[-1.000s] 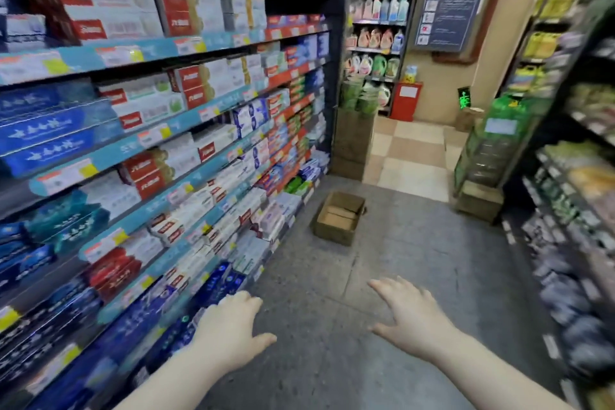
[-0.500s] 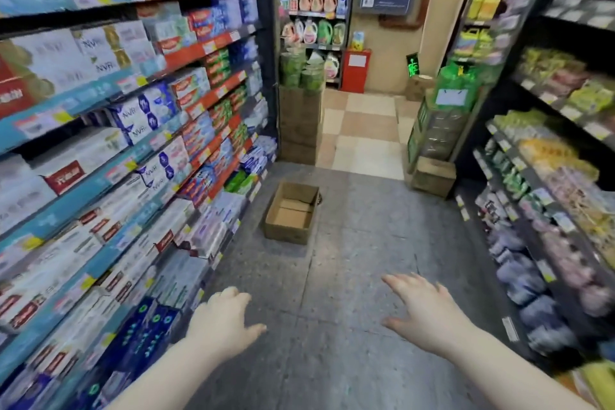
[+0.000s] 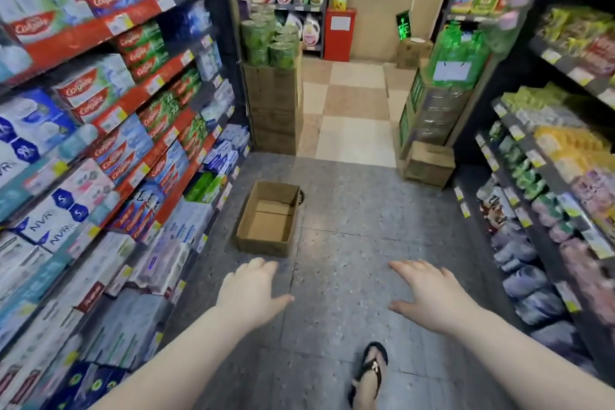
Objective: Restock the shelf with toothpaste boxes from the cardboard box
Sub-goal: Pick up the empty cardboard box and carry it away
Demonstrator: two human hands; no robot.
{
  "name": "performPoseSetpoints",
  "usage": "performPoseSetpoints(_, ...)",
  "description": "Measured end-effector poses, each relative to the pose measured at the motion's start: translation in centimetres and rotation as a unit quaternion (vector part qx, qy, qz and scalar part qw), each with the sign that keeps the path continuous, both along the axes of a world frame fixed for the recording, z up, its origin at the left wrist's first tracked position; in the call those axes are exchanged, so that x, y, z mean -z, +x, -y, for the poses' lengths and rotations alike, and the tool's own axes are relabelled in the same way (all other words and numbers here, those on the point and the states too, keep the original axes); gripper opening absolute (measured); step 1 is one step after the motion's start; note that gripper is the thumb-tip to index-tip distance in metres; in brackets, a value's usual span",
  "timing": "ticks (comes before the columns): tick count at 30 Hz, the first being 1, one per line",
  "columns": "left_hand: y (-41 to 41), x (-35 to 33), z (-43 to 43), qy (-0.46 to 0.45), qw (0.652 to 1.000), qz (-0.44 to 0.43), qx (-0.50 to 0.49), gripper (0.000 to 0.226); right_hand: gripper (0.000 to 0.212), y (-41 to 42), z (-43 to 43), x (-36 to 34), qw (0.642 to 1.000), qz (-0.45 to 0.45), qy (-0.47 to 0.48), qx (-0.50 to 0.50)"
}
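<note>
The cardboard box [image 3: 268,220] sits on the grey floor [image 3: 359,236] of a shop aisle, close beside the foot of the left shelf [image 3: 139,103], with its top open. Its inside looks bare: only the brown bottom shows, and no toothpaste boxes can be made out in it. Toothpaste boxes [image 3: 100,100] fill the left shelf in stacked rows, red, blue, green and white, behind price tags on the shelf edges.

Both arms reach forward over the floor, palms down. The left hand [image 3: 251,293] hovers just short of the near end of the cardboard box, fingers loosely curled and thumb out to the side, holding nothing. The right hand [image 3: 429,296] is spread wide with the fingers apart, also holding nothing, well to the right of the cardboard box.

A foot in a black sandal [image 3: 367,373] stands on the floor below the right hand. On the right a second shelf [image 3: 545,176] carries soft packs, and stacked cartons [image 3: 273,110] stand at the far end of the left shelf.
</note>
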State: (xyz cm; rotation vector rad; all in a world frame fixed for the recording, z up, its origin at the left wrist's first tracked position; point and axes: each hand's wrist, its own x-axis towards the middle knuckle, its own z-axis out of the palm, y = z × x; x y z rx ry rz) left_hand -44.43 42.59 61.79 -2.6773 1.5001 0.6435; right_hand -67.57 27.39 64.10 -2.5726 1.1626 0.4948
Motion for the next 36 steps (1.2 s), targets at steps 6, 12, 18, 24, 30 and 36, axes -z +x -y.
performPoseSetpoints(6, 3.7, 2.3, 10.6, 0.076, 0.992, -0.031, -0.093, 0.084, 0.074, 3.4, 15.3, 1.2, 0.999, -0.016, 0.024, -0.036)
performPoseSetpoints(12, 6.2, 2.8, 20.6, 0.058, 0.982, -0.052, -0.172, 0.082, 0.075, 8.9, 28.1, 1.2, 0.993, -0.052, 0.029, -0.100)
performPoseSetpoints(18, 10.7, 4.5, 26.2, 0.055, 0.965, -0.074, -0.245, 0.083, 0.073, 18.2, 35.8, 2.5, 0.980, -0.066, 0.051, -0.183)
performPoseSetpoints(24, 19.6, 7.7, 30.6, 0.079, 0.941, -0.092, -0.315, 0.082, 0.073, 30.2, 43.1, 4.6, 0.966, -0.077, 0.055, -0.241)
performPoseSetpoints(30, 29.8, 9.4, 36.6, 0.109, 0.925, -0.112, -0.347, 0.082, 0.070, 41.9, 49.9, 6.0, 0.954, -0.109, 0.059, -0.273)
performPoseSetpoints(36, 36.5, 11.9, 42.2, 0.098, 0.911, -0.130, -0.379, 0.078, 0.070, 51.8, 54.9, 9.1, 0.938, -0.139, 0.086, -0.307)
